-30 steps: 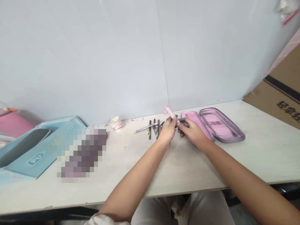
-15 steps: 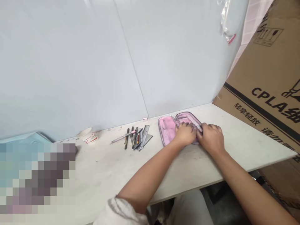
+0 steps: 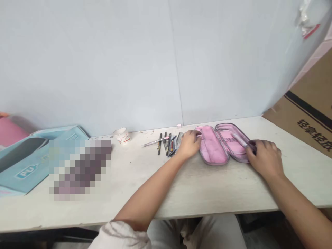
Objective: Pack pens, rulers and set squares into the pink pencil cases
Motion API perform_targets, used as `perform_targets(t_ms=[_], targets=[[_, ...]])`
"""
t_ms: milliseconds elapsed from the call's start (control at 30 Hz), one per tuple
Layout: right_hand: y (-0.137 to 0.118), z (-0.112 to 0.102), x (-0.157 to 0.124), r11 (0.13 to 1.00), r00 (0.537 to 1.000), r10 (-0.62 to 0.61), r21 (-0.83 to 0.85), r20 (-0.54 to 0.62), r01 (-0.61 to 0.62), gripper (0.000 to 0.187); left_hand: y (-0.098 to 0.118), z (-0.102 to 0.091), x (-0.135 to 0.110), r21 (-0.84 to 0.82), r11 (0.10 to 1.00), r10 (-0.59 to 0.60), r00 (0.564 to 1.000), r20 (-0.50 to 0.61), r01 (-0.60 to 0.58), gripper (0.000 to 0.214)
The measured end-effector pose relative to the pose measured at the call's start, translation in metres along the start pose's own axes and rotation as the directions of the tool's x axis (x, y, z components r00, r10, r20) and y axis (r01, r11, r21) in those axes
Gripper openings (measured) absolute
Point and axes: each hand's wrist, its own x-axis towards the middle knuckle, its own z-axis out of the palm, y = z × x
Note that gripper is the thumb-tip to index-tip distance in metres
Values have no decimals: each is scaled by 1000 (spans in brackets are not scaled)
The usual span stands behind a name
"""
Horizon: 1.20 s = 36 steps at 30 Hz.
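A pink pencil case lies unzipped and spread flat on the table, with elastic loops showing in its right half. At its right edge, my right hand has its fingers curled in, closed on the end of a pale pen that slants across that half. My left hand is at the case's left edge, fingers stretched and slightly apart, with nothing visible in them. Just left of it lie several dark pens and clear rulers, partly covered by the hand. A thin pink-and-clear pen lies beside them.
A paper cup stands by the wall, and a small eraser-like block lies there too. On the left are a light blue box and a blurred-out patch. A large cardboard box leans at the right.
The view has turned left. My left hand has moved off the middle of the pencil case to its left edge, uncovering the inside. My right hand stays at the right edge.
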Motion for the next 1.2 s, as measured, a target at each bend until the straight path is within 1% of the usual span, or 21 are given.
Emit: perform_targets(t_ms=[100,167,200,233,300,367,400,500,567,667,767,833,900,1000,1033,1100,1200], targets=[[3,2,-1,999,999,-43,-22,-29,42,34,-39,-33,-15,57,995,-72,991,-114,79,27],[-3,1,0,995,995,-93,-42,-34,91,33,-66,-53,-29,106,983,-134,977,-168,153,26],[-9,0,2,992,992,-122,-46,-32,120,33,-79,-61,-36,125,975,-161,969,-189,186,25],[-19,0,3,987,988,-155,-42,-26,154,33,-92,-68,-44,139,967,-185,961,-206,216,25],[-48,-2,9,972,972,-236,-12,-10,236,33,-112,-75,-58,158,949,-234,946,-225,272,25],[-87,-3,15,942,943,-332,44,8,331,33,-125,-76,-69,174,935,-268,938,-220,308,27],[-108,-3,19,918,921,-390,83,19,387,32,-129,-74,-72,185,933,-268,939,-214,308,28],[-175,2,33,851,854,-516,158,69,501,33,-132,-68,-77,222,940,-211,954,-211,257,32],[-215,10,45,823,825,-556,207,102,529,32,-131,-63,-78,242,945,-170,963,-211,220,35],[-266,26,63,832,832,-536,258,143,491,34,-131,-59,-78,249,948,-147,968,-205,197,36],[-301,42,75,887,860,-452,220,238,405,40,-132,-56,-79,250,949,-138,966,-219,193,35],[-316,52,79,930,874,-368,148,317,338,44,-132,-54,-80,247,952,-123,966,-228,179,34],[-323,60,81,956,875,-291,92,388,278,45,-130,-53,-82,241,957,-105,966,-238,163,32],[-324,65,83,973,877,-229,113,422,200,42,-125,-53,-83,212,966,-94,964,-248,148,30],[-322,64,85,972,885,-230,147,405,185,39,-123,-53,-84,199,969,-94,963,-252,146,30],[-318,58,87,953,909,-257,241,327,183,34,-121,-55,-83,175,973,-99,958,-270,150,30],[-311,41,86,907,938,-295,362,180,215,33,-118,-58,-82,163,969,-124,939,-320,184,33]])
